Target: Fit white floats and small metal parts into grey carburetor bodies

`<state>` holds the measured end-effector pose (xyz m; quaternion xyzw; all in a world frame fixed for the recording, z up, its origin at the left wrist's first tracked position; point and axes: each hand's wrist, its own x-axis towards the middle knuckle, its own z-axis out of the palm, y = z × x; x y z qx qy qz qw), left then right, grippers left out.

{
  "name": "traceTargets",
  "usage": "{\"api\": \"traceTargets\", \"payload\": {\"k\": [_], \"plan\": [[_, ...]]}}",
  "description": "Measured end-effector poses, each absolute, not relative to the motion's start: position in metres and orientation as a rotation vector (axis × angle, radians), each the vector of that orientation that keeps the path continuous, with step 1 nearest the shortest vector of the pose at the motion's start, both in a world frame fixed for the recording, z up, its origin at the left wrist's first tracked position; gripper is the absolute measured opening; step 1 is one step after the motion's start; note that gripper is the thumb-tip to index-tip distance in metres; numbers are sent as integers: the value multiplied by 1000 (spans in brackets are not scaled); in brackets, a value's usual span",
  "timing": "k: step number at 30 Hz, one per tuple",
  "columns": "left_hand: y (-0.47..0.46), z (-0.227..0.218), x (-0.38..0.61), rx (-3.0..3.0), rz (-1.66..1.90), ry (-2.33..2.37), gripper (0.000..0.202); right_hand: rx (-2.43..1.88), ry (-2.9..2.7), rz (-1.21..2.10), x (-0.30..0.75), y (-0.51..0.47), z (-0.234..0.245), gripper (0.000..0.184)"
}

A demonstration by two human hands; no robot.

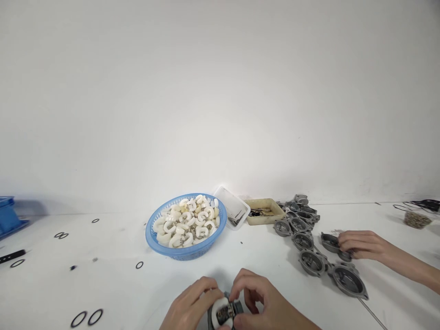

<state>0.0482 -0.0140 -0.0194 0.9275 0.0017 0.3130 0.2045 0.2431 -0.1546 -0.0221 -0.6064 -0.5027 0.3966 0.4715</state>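
At the bottom middle, a grey round metal housing [238,308] sits between my hands, with a white curved plastic part [216,308] and small metal pieces inside it. My left hand [194,303] is closed around its left side, the fingers over the white part. From the right, my right hand [263,300] grips the housing with thumb and bent fingers at its edge. The lower part of the housing is cut off by the frame. Beyond my hands stands a blue basket [150,240] heaped with white C-shaped plastic parts [187,224].
Grey metal housings [312,262] cluster at right; another person's hand [360,245] touches some there. Behind are a white tray [225,199] and a cream tray [264,220]. Black rings [95,316] lie at left, near a blue bin [10,215]. A thin rod [371,314] lies at right.
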Motion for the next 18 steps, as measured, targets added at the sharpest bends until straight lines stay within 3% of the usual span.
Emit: {"api": "traceTargets", "payload": {"k": [18], "plan": [[-12,-27,49,2569,856,7,24,-1474,-1200,1016,242,-154,-19,26]]}}
